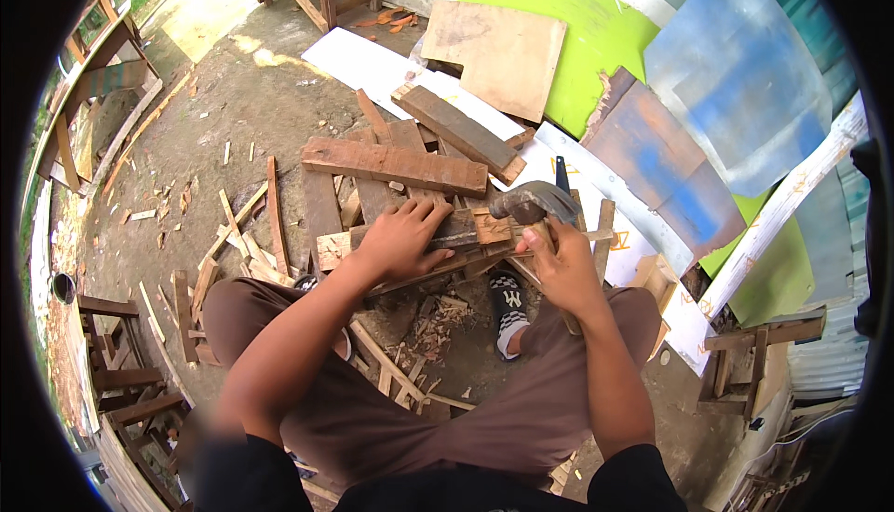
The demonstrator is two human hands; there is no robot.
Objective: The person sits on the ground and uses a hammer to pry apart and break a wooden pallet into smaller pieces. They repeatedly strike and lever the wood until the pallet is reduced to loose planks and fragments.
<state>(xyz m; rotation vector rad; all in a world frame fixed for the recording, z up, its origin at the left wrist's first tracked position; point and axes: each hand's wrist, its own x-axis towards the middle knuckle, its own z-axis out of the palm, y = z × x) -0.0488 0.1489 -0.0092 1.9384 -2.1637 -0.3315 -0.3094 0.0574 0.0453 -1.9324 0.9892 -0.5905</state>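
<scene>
My right hand [566, 268] is closed round the handle of a claw hammer [533, 203]. Its metal head is over the light, rough end of a short dark wooden beam [458, 226]. My left hand [402, 237] grips that beam from above, with fingers over its far side and thumb on the near side. The beam lies across other boards in front of my knees. A thick reddish-brown plank [396, 165] rests on the pile just beyond my left hand. Behind it lies a greyish timber [458, 132] set at a slant.
Wood chips [438, 330] are scattered between my feet. Loose sticks [244, 223] lie on the ground to the left. White sheets, a tan board [498, 55] and a lime-green panel [582, 23] spread out ahead. A small wooden frame [759, 358] stands at the right.
</scene>
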